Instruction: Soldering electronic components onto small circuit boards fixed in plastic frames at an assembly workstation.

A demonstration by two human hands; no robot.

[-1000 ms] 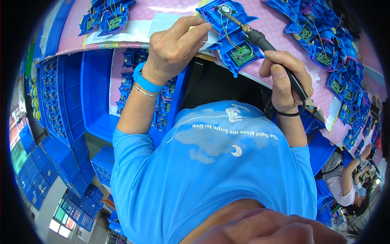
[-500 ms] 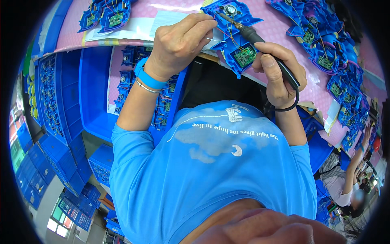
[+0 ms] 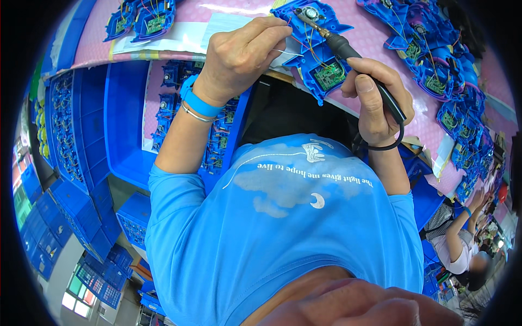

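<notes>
Since a second ago your right hand (image 3: 375,95) has drawn in toward the workpiece, so the soldering iron (image 3: 353,57) now reaches deeper into the blue plastic housing (image 3: 315,49); your left hand (image 3: 242,51) has barely shifted.

Nearest you, your right fingers are wrapped tight round the iron's black handle, its cord looping under the wrist. Your left fingers are pinched nearly closed on a thin strand of solder wire (image 3: 285,53), fed toward the tip. The housing lies open at the near edge of the pink tabletop (image 3: 375,38), its green circuit board (image 3: 329,76) and coloured leads exposed.

I judge the risk to be the tip resting so near those leads and the plastic wall: a small slip, or lingering too long, could scorch insulation, melt the shell or bridge joints. Your left fingertips are also near the hot tip.

Beside your left arm, a blue bin (image 3: 125,125) below the tabletop holds more blue housings with boards. Farther off, rows of similar open housings (image 3: 435,60) cover the tabletop, and stacked blue crates (image 3: 60,217) stand at left.
</notes>
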